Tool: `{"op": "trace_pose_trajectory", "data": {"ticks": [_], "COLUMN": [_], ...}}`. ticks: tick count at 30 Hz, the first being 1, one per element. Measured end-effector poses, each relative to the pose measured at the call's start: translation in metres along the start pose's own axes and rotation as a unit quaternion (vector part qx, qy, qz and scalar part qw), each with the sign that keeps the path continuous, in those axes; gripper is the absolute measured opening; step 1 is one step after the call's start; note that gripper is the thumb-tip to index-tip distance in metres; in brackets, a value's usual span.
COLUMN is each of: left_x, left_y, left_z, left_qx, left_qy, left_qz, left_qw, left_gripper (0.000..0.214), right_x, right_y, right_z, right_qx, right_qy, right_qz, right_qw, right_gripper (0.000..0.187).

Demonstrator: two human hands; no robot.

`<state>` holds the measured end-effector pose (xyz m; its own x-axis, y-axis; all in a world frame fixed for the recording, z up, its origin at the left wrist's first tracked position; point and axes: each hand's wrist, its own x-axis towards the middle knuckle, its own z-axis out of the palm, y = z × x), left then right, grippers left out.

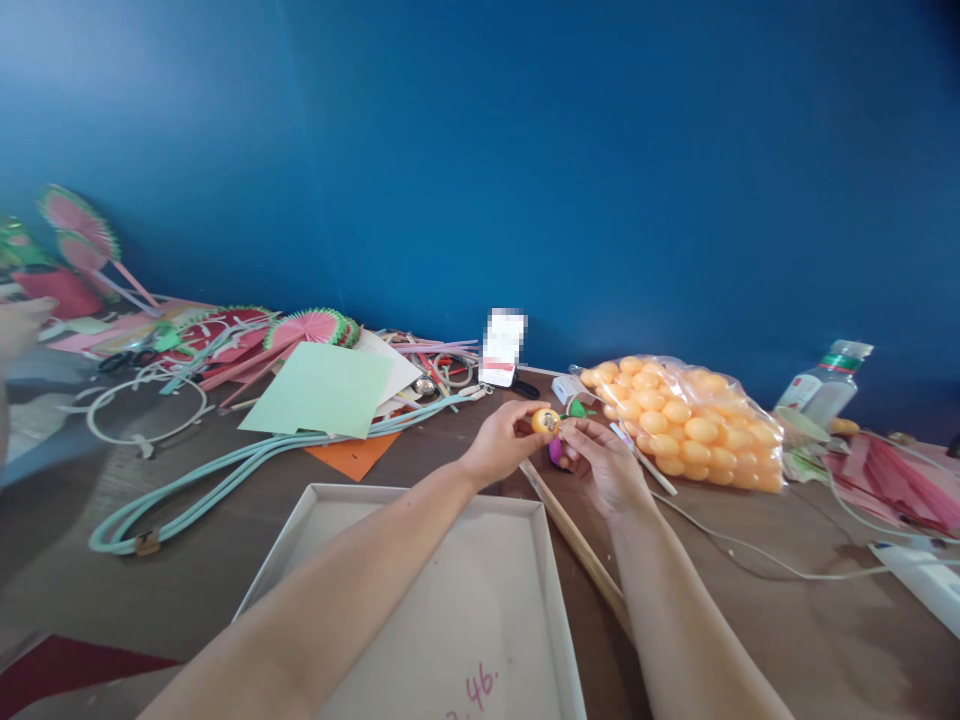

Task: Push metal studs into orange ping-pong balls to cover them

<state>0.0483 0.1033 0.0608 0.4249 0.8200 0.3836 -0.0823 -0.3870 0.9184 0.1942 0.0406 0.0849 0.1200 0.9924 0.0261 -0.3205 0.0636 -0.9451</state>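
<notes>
My left hand (499, 443) is closed in a pinch on a small orange ball (545, 421) with a dark marking on its side. Close to its right, my right hand (606, 462) has thumb and fingers pressed together at the ball's edge; whatever they grip is too small to name. Just below the ball shows a purple piece (555, 451), partly hidden by the fingers. A green piece (577, 408) is visible just behind the right fingertips. Both hands are above the far right corner of a shallow white box lid (450, 600).
A clear bag of orange balls (686, 425) lies right of the hands. A phone (502, 350) stands by the blue wall. Wooden sticks (574, 540), pale blue tubing (225, 470), green paper (319, 390), paper fans (311, 330) and a bottle (829, 385) lie around. Another person's hand (26, 325) is far left.
</notes>
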Motion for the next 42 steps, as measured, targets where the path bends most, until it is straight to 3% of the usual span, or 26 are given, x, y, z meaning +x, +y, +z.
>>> {"op": "trace_pose_trajectory", "data": {"ticks": [13, 42], "left_x": [-0.0009, -0.0031], "left_y": [0.0032, 0.007], "left_z": [-0.0007, -0.0019], "left_qx": [0.022, 0.071], "left_qy": [0.002, -0.005], "left_qz": [0.009, 0.033], "left_qw": [1.0, 0.997], "left_gripper": [0.041, 0.037], "right_x": [0.0003, 0.0003], "right_y": [-0.0003, -0.0012], "right_z": [-0.0011, -0.0022], "right_qx": [0.014, -0.013], "right_qy": [-0.018, 0.006], "right_qz": [0.015, 0.039], "right_qw": [1.0, 0.999], "right_gripper": [0.014, 0.022]}}
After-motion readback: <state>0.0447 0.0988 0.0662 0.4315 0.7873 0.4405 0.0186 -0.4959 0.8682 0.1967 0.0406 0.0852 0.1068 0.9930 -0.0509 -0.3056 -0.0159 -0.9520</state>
